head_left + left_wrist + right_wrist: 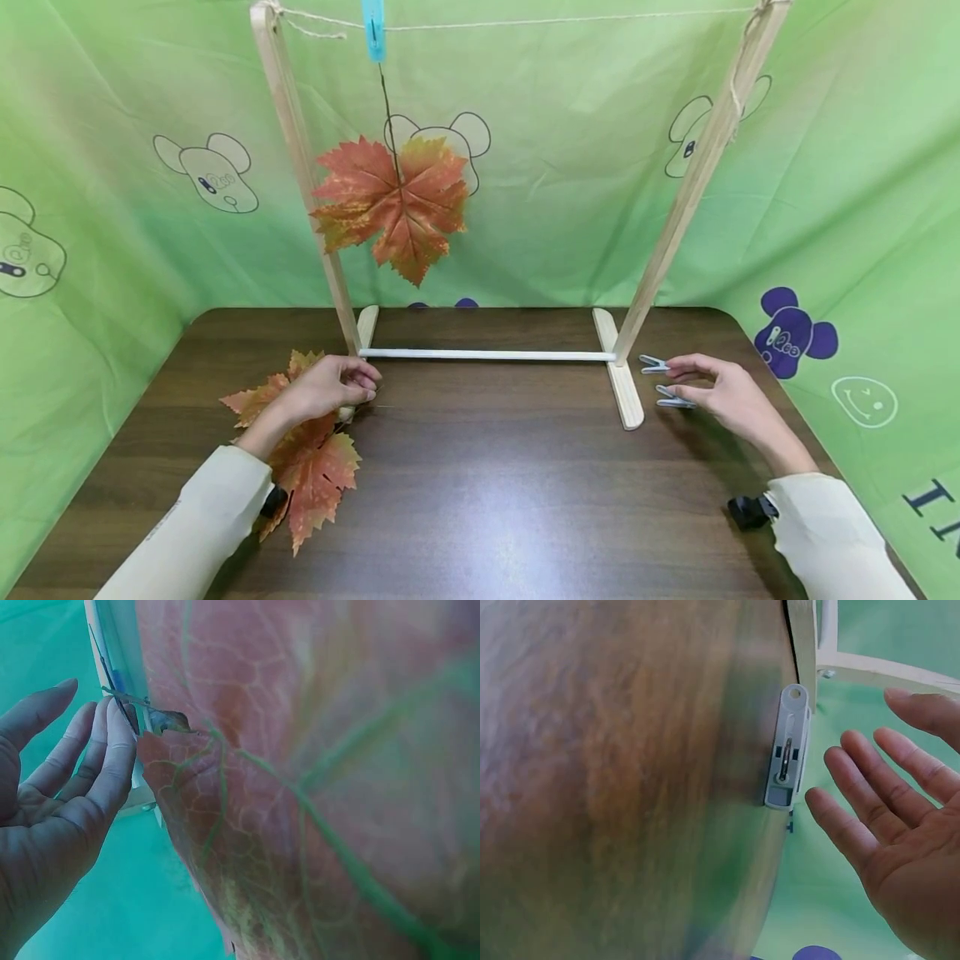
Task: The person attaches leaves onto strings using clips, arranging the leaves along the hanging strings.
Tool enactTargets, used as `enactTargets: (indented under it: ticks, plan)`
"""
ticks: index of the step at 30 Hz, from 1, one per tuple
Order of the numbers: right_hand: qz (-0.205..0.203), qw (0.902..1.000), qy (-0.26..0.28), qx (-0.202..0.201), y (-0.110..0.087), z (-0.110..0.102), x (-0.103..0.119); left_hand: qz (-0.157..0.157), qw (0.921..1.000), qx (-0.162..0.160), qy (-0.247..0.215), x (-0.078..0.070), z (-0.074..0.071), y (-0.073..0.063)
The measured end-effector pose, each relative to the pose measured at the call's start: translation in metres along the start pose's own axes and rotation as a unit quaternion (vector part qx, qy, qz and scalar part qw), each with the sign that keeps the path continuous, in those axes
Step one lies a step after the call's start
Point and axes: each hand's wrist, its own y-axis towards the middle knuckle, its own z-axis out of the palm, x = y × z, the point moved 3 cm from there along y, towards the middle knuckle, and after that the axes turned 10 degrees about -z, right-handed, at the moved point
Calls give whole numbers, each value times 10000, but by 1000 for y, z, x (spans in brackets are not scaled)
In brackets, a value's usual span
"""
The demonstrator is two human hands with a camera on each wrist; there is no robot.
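Observation:
My left hand [330, 387] hangs over orange-red artificial maple leaves [322, 483] on the left of the table. In the left wrist view its thumb stands apart from the fingers, and the fingertips are right at a thin dark stem [124, 697] beside a large leaf [255, 772]. To the right, my right hand [723, 396] reaches toward two grey-blue clothespins, a farther one [654, 364] and a nearer one [675, 400]. The right wrist view shows its fingers spread apart, with a clothespin [787, 750] lying just beyond the fingertips.
A wooden frame with a left post [300, 158], a right post [697, 183] and a white crossbar [487, 355] stands at the back. From its string [562, 20], a blue clothespin [374, 33] suspends another maple leaf [397, 204] by its stem. Green cloth [525, 233] surrounds the table.

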Motion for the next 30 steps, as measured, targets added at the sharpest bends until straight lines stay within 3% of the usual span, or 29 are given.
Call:
enactTargets:
  ticks: [20,30]
  plan:
    - [-30,9968,-715,345,6,3,-6,-118,9998,-28,155,-5,2,4]
    - [-33,9957,-800,460,10,4,-5,-150,9998,37,104,-7,4,6]
